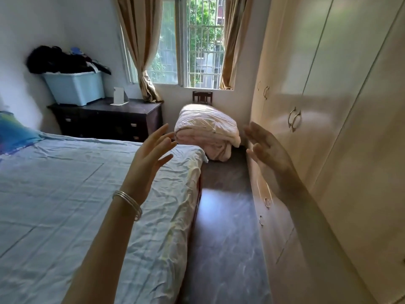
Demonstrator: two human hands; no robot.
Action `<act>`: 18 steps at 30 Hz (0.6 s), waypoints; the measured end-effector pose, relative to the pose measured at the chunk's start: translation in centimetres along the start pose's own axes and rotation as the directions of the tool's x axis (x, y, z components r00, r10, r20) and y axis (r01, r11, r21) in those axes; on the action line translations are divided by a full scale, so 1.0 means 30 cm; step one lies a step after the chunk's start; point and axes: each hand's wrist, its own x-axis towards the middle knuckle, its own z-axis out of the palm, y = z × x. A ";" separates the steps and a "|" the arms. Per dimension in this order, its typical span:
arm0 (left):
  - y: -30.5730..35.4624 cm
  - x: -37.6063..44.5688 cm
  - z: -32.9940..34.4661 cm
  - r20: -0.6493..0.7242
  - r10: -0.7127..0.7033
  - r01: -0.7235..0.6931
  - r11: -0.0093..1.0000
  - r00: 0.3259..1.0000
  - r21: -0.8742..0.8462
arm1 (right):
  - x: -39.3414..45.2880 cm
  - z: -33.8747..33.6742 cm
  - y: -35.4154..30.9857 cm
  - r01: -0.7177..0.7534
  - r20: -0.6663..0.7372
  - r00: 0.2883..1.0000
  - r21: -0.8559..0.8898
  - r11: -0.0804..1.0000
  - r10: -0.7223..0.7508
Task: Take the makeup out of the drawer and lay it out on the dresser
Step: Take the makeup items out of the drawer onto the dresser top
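Note:
A dark wooden dresser (105, 119) stands at the far wall beyond the bed, its drawers (131, 125) all shut. No makeup shows. My left hand (151, 154) is raised in front of me over the bed's corner, fingers straight and spread, holding nothing, with silver bangles on its wrist. My right hand (266, 148) is raised beside the wardrobe, blurred, fingers straight, also empty. Both hands are far from the dresser.
A light blue storage bin (74, 87) heaped with dark clothes and a small white stand (119, 96) sit on the dresser top. The bed (76, 194) fills the left. A cream wardrobe (328, 128) lines the right. A bagged pink quilt (207, 130) rests on a chair under the window, at the end of the dark floor aisle (223, 216).

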 end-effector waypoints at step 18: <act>-0.537 1.155 0.258 0.004 0.008 -0.008 1.000 1.000 0.018 | 1.058 -0.541 0.591 -0.023 -0.017 1.000 0.024 0.999 0.024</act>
